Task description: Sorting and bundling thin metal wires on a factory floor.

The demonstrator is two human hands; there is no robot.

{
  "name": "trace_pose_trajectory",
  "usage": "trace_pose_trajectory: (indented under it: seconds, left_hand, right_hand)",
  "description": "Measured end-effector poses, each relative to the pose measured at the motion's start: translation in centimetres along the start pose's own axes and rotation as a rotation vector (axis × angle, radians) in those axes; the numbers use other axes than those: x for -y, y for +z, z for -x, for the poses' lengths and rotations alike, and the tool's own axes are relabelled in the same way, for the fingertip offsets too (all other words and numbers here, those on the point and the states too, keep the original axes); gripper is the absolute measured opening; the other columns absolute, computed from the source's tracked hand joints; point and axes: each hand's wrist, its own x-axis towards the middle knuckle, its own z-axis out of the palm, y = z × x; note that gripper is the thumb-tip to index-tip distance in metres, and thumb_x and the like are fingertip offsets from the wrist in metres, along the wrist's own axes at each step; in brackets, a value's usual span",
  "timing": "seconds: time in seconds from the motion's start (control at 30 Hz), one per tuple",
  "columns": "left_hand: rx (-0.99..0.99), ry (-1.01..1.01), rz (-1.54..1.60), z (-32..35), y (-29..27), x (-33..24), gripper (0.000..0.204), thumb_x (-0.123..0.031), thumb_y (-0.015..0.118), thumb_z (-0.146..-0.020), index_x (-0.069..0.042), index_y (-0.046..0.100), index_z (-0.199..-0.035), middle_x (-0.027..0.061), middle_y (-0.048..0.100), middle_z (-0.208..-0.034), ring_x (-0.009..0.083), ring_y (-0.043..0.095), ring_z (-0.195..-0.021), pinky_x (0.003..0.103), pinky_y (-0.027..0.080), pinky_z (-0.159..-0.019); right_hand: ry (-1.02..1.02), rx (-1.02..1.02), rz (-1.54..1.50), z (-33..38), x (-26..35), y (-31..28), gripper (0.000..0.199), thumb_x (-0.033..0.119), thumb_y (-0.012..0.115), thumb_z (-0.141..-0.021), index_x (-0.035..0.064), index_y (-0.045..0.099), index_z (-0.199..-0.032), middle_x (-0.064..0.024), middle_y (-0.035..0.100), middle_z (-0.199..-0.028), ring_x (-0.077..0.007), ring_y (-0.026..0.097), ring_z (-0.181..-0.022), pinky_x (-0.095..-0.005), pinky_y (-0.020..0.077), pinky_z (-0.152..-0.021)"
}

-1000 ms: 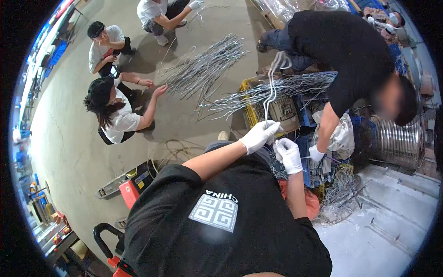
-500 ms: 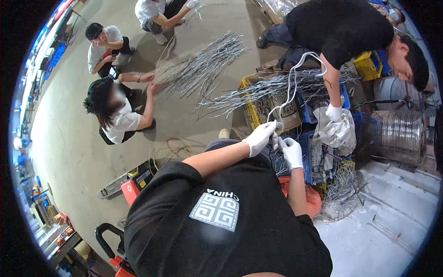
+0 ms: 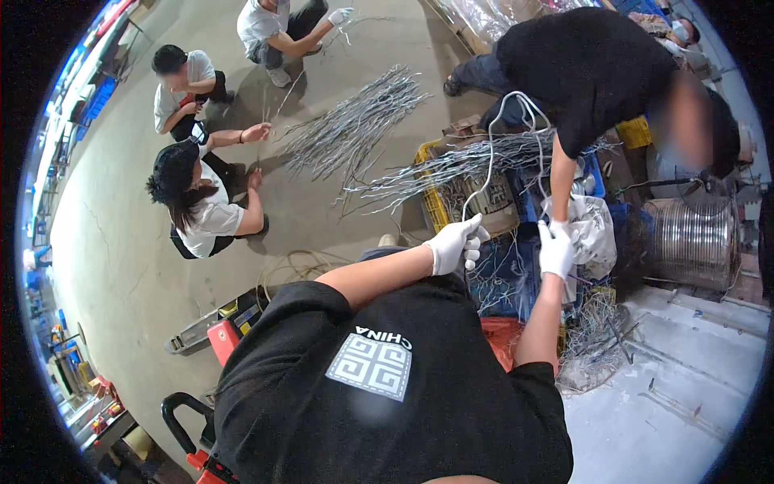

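Note:
My left hand (image 3: 455,244), in a white glove, is closed on a white cable (image 3: 491,161) near one end. From there the cable loops up over a pile of grey twisted wires and comes back down toward my right hand (image 3: 556,252). That hand, also gloved in white, reaches forward and meets the lowered hand of a co-worker in black. The two gloves blend together, so I cannot tell whether my right fingers grip the cable's other stretch. A white sack (image 3: 594,234) hangs just right of it.
Grey twisted wires (image 3: 500,153) lie across a yellow crate (image 3: 433,194) and blue crates. A second wire bundle (image 3: 355,121) lies on the floor, with people crouching left of it. Right stands a metal wire spool (image 3: 693,242); tangled scrap wire (image 3: 592,343) lies near my right arm.
My right hand has moved away from my left, forward and right, to the co-worker's hand. The co-worker's arm has come closer, and the cable loop has shifted left.

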Motion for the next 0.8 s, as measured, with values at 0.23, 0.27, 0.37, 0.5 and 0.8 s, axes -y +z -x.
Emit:
trace_pose_trajectory:
  seconds: [0.23,0.27,0.37,0.5,0.8]
  left_hand:
    - [0.192,0.078,-0.065,1.6,7.3,-3.8,0.040,-0.048,0.043,-0.091,-0.012,0.049,-0.074,-0.0065,0.026,-0.052,0.0068,0.023,-0.042,0.023,0.018,-0.041]
    - [0.214,0.120,-0.094,2.1,9.2,-4.4,0.038,-0.047,0.044,-0.091,-0.013,0.049,-0.074,-0.0074,0.026,-0.051,0.0064,0.022,-0.041,0.022,0.016,-0.041]
    - [0.244,0.305,-0.261,3.8,15.7,-6.4,0.034,-0.039,0.046,-0.091,-0.010,0.053,-0.074,-0.0066,0.033,-0.049,0.0054,0.026,-0.041,0.021,0.018,-0.039]
    - [0.283,1.073,-1.046,3.5,19.7,-11.4,0.035,-0.034,0.048,-0.089,-0.001,0.058,-0.082,-0.0030,0.040,-0.050,0.0080,0.036,-0.041,0.020,0.028,-0.040]
    - [0.303,1.095,-1.796,11.8,21.7,-19.7,0.020,-0.015,0.051,-0.086,0.000,0.054,-0.098,0.0031,0.050,-0.063,0.0109,0.038,-0.040,0.022,0.032,-0.036]
  right_hand:
    - [-0.184,-0.228,-0.036,-1.0,1.1,-11.5,0.026,0.026,0.062,-0.082,0.0004,0.064,-0.081,-0.0087,0.064,-0.072,-0.0187,0.051,-0.059,-0.0305,0.0430,-0.059]
    - [-0.075,-0.235,-0.044,-0.7,2.4,-13.7,0.027,0.027,0.062,-0.083,0.0005,0.064,-0.081,-0.0078,0.063,-0.072,-0.0178,0.051,-0.059,-0.0295,0.0429,-0.060]
    - [-0.095,-0.406,-0.009,0.2,3.6,-19.5,0.029,0.030,0.058,-0.087,0.0011,0.063,-0.083,-0.0043,0.061,-0.074,-0.0163,0.051,-0.064,-0.0272,0.0425,-0.065]
    - [-0.047,-0.542,-0.241,-0.1,3.9,-23.6,0.024,0.027,0.056,-0.089,0.0044,0.063,-0.089,0.0000,0.055,-0.068,-0.0089,0.044,-0.057,-0.0201,0.0360,-0.053]
    - [-0.089,-0.146,-0.882,2.0,5.4,-21.7,0.022,0.023,0.045,-0.095,0.0085,0.061,-0.094,0.0073,0.040,-0.058,0.0001,0.024,-0.044,-0.0164,0.0173,-0.037]
